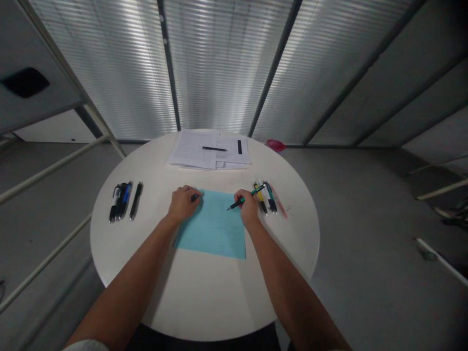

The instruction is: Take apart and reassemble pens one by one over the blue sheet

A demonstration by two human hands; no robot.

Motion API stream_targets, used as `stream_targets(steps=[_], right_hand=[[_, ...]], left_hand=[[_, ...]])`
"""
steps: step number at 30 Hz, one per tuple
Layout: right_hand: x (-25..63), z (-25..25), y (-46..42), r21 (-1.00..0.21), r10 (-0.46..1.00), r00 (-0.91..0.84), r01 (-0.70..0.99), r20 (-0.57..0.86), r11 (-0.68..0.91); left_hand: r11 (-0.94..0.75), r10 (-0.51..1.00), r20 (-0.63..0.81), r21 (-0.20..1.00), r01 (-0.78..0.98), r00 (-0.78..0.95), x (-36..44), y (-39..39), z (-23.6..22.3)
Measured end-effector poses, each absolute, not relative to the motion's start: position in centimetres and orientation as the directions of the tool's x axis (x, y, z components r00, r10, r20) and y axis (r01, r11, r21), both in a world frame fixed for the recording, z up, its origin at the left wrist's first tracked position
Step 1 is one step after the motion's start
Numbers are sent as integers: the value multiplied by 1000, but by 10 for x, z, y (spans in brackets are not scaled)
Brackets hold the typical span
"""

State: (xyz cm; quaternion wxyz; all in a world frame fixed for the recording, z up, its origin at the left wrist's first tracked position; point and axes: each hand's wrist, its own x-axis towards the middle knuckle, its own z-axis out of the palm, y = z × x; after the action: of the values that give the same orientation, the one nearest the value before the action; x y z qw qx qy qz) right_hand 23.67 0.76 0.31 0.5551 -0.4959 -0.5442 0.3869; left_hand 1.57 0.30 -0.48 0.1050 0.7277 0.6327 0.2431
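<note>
A light blue sheet of paper (214,226) lies on the round white table (204,292) in front of me. My right hand (249,207) is closed on a green pen (244,199), whose tip points left onto the upper part of the sheet. My left hand (183,202) rests at the sheet's upper left corner with fingers curled round a small dark object (195,197), likely a pen cap.
Several pens (124,200) lie in a row at the table's left. Several more pens (267,197) lie just right of my right hand. A stack of white papers (210,155) with a black pen (214,148) sits at the far edge. A pink object (275,145) lies beyond.
</note>
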Motion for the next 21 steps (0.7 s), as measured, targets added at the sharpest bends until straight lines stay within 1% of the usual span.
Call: stream_targets(steps=[1,3,5,12,17,19,21], right_hand=[[237,2,10,-979,973,115,49,202,197],[237,1,14,-988,988,126,-113,91,105],[235,1,15,-985,988,151,-161,33,58],[233,7,13,-987,979,175,-101,104,123],[236,5,15,-989,980,165,-76,112,126],[239,4,16,-990,977,160,2,140,141],[244,5,17,-968,960,172,158,223,197]], left_hand=[[-182,971,225,460,869,84,16,3,-5],[-184,969,230,459,869,84,16,3,-5],[-178,970,229,460,870,78,16,4,-5],[-168,974,215,471,866,72,17,4,-4],[-174,972,222,466,868,76,16,4,-5],[-176,971,228,462,869,76,16,4,-6],[-180,970,230,459,870,79,16,4,-6]])
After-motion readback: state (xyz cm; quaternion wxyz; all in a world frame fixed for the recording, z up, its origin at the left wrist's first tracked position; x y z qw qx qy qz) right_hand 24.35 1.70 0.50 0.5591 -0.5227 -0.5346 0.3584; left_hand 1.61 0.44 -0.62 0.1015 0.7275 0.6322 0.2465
